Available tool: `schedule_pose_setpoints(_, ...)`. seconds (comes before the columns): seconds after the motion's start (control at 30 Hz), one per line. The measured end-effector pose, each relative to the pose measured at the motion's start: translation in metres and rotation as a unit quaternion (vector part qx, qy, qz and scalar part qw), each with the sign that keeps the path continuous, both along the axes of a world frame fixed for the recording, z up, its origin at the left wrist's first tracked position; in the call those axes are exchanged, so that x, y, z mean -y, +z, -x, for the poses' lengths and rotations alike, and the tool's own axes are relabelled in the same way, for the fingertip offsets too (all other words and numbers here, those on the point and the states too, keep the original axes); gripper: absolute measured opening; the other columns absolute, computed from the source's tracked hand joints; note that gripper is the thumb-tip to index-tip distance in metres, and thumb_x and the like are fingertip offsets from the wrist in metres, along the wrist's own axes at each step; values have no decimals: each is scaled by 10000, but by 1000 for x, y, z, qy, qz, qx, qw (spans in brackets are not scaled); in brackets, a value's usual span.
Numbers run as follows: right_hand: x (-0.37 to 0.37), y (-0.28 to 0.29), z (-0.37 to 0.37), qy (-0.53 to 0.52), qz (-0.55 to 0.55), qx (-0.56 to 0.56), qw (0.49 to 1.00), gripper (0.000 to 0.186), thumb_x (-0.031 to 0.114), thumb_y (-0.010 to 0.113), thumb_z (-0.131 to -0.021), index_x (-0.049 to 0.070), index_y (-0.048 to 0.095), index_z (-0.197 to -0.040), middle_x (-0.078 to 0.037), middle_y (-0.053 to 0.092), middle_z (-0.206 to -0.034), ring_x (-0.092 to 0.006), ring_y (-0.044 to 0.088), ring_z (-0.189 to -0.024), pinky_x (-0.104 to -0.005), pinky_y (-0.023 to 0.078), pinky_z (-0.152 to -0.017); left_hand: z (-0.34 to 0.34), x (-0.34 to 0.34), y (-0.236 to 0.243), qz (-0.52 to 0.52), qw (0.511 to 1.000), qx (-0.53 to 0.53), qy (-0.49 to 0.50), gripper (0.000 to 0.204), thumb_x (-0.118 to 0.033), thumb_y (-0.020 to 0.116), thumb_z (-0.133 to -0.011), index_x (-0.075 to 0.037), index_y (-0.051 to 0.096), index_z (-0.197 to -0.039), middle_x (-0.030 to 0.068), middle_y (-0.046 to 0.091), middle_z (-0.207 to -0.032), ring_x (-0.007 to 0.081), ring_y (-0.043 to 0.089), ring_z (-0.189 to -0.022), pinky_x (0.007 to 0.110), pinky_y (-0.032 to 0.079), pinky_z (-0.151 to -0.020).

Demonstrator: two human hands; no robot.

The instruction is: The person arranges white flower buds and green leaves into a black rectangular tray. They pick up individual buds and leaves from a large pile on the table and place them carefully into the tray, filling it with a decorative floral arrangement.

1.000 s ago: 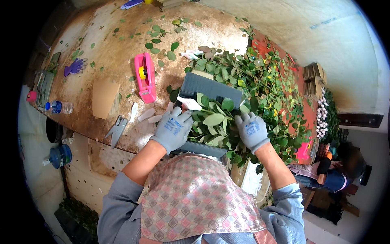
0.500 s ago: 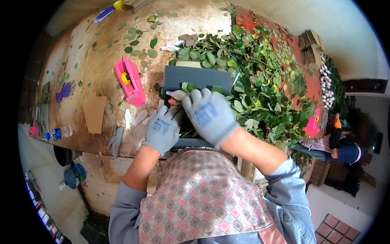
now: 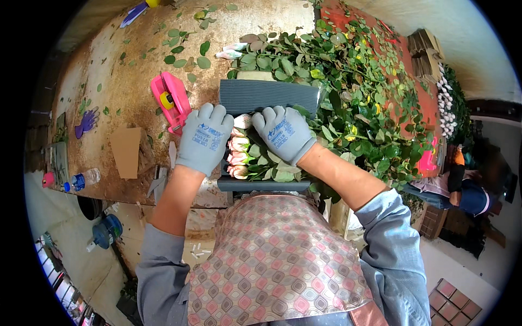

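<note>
Both my hands wear grey gloves with blue print. My left hand [image 3: 205,138] is beside the row of rose heads, its fingers loosely extended and slightly apart. The fingers of my right hand [image 3: 283,133] curl around the stem end of a rose in a white net sleeve [image 3: 243,121], just right of its head. Below it, several pale pink roses [image 3: 238,158] lie stacked with heads to the left and leafy stems to the right. They rest between the raised flap and near edge of a dark grey corrugated sheet [image 3: 263,186].
A pink tape dispenser [image 3: 173,103] stands left of the sheet. Leafy rose stems [image 3: 348,114] heap up on the right. Further left are a cardboard piece [image 3: 125,153], a purple glove [image 3: 87,122] and a water bottle [image 3: 84,179]. A person [image 3: 462,187] is at the far right.
My left hand has moved up and slightly left, uncovering the stacked pink rose heads. The right hand has shifted a little right and down, still by the netted rose.
</note>
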State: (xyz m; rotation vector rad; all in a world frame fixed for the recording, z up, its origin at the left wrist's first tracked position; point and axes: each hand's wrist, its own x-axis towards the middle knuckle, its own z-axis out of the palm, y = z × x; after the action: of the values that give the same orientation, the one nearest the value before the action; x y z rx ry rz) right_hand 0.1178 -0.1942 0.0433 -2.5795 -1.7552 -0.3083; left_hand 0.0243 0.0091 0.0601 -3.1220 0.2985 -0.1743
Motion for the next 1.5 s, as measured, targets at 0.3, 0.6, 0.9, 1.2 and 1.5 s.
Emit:
schedule_pose_setpoints(0.3, -1, 0, -5, 18, 1, 1, 1000, 154, 178, 577, -893, 78, 595, -1009, -70, 604, -825, -227, 621, -735, -371, 487, -580, 43, -49, 33, 15, 991, -14, 131, 142, -92, 682, -763, -81, 646, -900, 121, 569, -903, 344, 570, -909, 470, 466, -786)
schedule_pose_setpoints(0.6, -28, 37, 30, -46, 219, 15, 974, 437, 206, 591, -917, -32, 574, -1284, -129, 674, -888, -217, 663, -725, -345, 537, -630, 51, 7, -8, 406, 881, -67, 233, 439, -215, 748, -863, -34, 666, -1255, 154, 637, -1140, 325, 624, -1043, 385, 501, -924)
schedule_pose_setpoints(0.9, -42, 20, 18, -24, 81, -15, 996, 200, 280, 586, -962, 99, 669, -981, -75, 648, -842, -244, 650, -772, -365, 483, -616, 15, 33, -60, 527, 796, -78, 286, 327, -164, 788, -756, -18, 679, -1028, 198, 604, -1124, 371, 574, -1092, 445, 467, -941)
schedule_pose_setpoints(1.2, -35, 9, 18, -19, -15, -42, 999, 196, 290, 604, -950, 101, 652, -964, -68, 606, -860, -245, 624, -800, -380, 479, -639, 10, 34, -72, 533, 787, -86, 298, 225, -169, 767, -765, -29, 680, -918, 201, 608, -1103, 374, 581, -1062, 441, 468, -924)
schedule_pose_setpoints(1.5, -34, -2, 24, -37, 53, -47, 997, 246, 297, 581, -966, 72, 672, -1005, -81, 607, -908, -244, 616, -853, -379, 483, -673, 10, 29, -70, 572, 758, -132, 283, 180, -102, 713, -769, -3, 696, -919, 176, 660, -1055, 350, 587, -1091, 438, 461, -939)
